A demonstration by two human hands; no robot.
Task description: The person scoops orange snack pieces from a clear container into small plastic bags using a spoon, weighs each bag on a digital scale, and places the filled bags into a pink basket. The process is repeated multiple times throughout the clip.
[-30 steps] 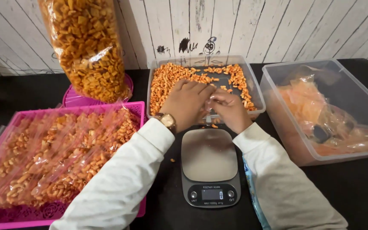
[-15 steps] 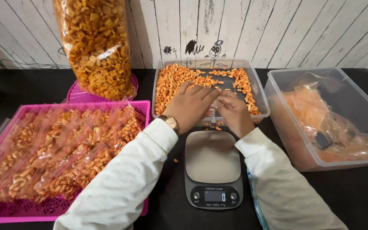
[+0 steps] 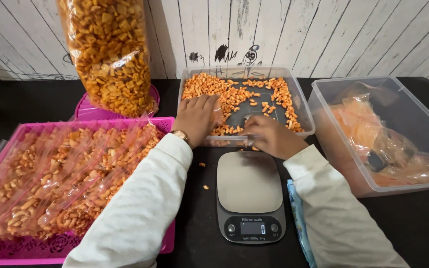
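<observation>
both hands reach in the clear tray [image 3: 305,115] — left hand [image 3: 196,118] lies spread flat on the orange snacks [image 3: 209,88], right hand [image 3: 269,135] is curled, nearer the tray's front edge — its grip i cannot tell.

Both hands reach into a clear tub [image 3: 304,111] of orange snacks [image 3: 209,87]. The left hand [image 3: 197,116] lies flat on them; the right hand [image 3: 266,134] curls at the near rim, above a kitchen scale [image 3: 249,196].

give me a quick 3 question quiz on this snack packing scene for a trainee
1. True or false: a bag sits on the kitchen scale.
2. Multiple choice: the left hand rests in A) the pink basket B) the clear tray of orange snacks C) the big clear bin.
3. What lies in the pink basket?

Key
1. False, its plate is bare.
2. B; the right hand reaches into that tray too.
3. Small filled snack bags, laid flat.
</observation>
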